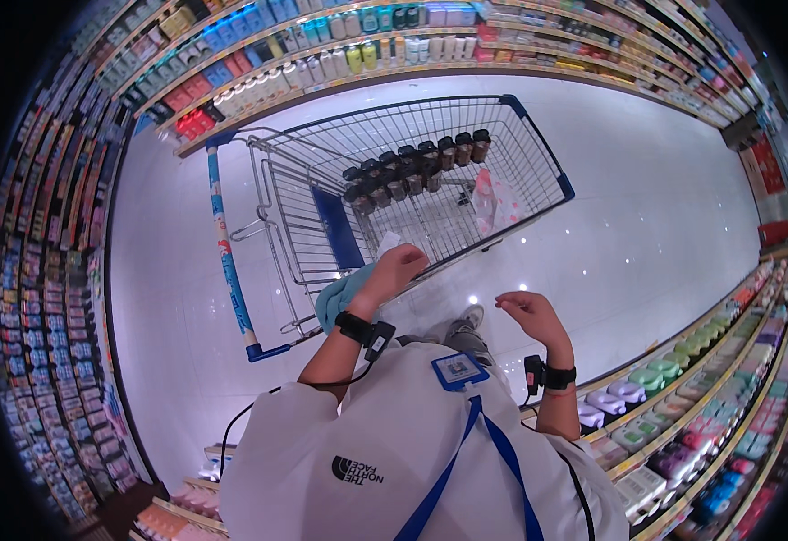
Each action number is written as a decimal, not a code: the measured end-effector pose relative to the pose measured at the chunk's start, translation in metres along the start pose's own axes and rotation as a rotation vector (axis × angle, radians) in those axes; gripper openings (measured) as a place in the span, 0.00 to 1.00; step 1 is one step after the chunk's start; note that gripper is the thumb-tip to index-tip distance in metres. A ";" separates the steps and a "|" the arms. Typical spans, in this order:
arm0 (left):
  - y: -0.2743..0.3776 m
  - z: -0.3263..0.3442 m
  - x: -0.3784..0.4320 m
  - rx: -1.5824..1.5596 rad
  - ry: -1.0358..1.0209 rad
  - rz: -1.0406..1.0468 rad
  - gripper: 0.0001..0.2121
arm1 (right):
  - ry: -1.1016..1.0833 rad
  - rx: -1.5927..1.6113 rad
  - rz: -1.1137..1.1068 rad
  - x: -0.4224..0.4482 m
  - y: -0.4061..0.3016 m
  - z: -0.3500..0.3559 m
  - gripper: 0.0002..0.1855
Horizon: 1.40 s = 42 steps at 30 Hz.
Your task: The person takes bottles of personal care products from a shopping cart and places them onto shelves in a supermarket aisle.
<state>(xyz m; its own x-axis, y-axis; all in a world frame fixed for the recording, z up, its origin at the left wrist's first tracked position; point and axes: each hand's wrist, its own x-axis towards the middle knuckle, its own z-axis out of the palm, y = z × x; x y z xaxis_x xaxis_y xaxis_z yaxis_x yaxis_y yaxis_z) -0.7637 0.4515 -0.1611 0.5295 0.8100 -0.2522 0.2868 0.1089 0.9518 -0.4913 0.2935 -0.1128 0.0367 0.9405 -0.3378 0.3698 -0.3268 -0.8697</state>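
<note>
In front of me stands a wire shopping cart (536,152) with blue corner caps. My left hand (399,266) is over its near rim with loosely curled fingers; whether it grips anything is hidden. A teal cloth (340,297) hangs over the rim beside that wrist. My right hand (532,314) hovers to the right of the cart, holding nothing, its fingers bent and slightly apart. Inside the cart, several dark bottles with black caps (413,177) stand in two rows. A white-and-pink plastic bag (497,203) lies near the basket's right end, and a small white paper (388,242) is near my left hand.
Shelves of bottles (326,64) run along the far side. Packaged goods line the left shelving (56,338). At right, a shelf holds lilac and green jugs (661,370). The cart's patterned push bar (223,237) points left. Pale glossy floor (644,196) surrounds the cart.
</note>
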 end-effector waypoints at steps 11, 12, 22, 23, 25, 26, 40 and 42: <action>-0.099 -0.041 0.086 0.055 0.439 -0.285 0.14 | -0.326 -0.195 -0.159 0.220 -0.046 -0.066 0.17; -0.088 -0.040 0.098 0.148 0.461 -0.221 0.15 | -0.339 -0.190 -0.186 0.242 -0.037 -0.072 0.18; -0.100 -0.035 0.180 0.419 0.582 -0.164 0.24 | -0.428 -0.404 -0.111 0.429 0.028 -0.039 0.35; -0.105 -0.037 0.191 0.583 0.595 -0.031 0.25 | -0.423 -0.488 -0.117 0.444 0.034 -0.034 0.38; -0.101 -0.040 0.218 0.559 0.587 -0.081 0.27 | -0.461 -0.514 -0.043 0.463 0.046 -0.024 0.43; -0.098 -0.045 0.233 0.631 0.530 -0.091 0.28 | -0.434 -0.497 -0.092 0.469 0.066 -0.018 0.44; -0.160 -0.050 0.349 1.048 0.383 -0.034 0.15 | -0.214 -0.433 -0.020 0.524 0.137 0.050 0.49; -0.164 -0.048 0.347 0.992 0.481 0.070 0.13 | -0.159 -0.399 -0.016 0.523 0.141 0.058 0.47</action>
<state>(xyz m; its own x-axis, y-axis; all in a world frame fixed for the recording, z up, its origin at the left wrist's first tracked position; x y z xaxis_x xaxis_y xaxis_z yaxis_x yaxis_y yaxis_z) -0.6650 0.7422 -0.3968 0.2653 0.9594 0.0961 0.8955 -0.2821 0.3442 -0.4733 0.7336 -0.4330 -0.1036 0.9089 -0.4040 0.7003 -0.2218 -0.6785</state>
